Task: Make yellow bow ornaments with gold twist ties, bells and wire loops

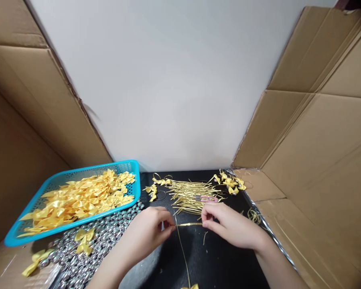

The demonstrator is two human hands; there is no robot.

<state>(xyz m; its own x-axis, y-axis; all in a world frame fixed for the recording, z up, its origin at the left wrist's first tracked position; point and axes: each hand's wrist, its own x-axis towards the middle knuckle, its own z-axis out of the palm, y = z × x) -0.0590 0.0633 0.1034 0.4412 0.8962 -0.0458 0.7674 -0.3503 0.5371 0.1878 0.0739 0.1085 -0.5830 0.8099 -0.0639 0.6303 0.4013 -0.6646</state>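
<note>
Yellow bow (195, 286) nearest, left fingers (167, 217) and right fingers (213, 226) clamp a gold strip (190, 224) (straight between them).

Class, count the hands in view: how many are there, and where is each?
2. The left hand pinches the left end of the gold strip; the right hand pinches its right end, both above the black surface.

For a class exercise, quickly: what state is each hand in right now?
Left hand: closed, pinching a narrow shiny gold strip; whether also the thin gold cord cannot be told.
Right hand: closed, pinching the strip farther right.
</note>
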